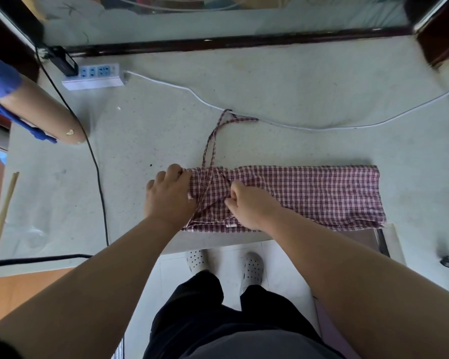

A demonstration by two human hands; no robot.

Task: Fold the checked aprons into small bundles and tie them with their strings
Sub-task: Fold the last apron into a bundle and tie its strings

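— where was the apron at that moment?

— the apron [309,193] lay on the table [166,125], folded into a long narrow band along the near edge. it ran from the middle toward the right.

— and your hands?

— my left hand [170,194] was at the left end of the band. the fingers were curled over that end and gripped the cloth. my right hand [246,203] was just beside it, on top of the band, with the fingers curled and pinching the cloth.

— where were the strings?

— the strings [211,143] crossed the cloth between my two hands and went toward the far side of the table. their far ends lay across the white cable [322,126].

— anything else there?

— a power strip [96,76] at the far left, and a black cable [99,177] running from far to near, left of my hands.
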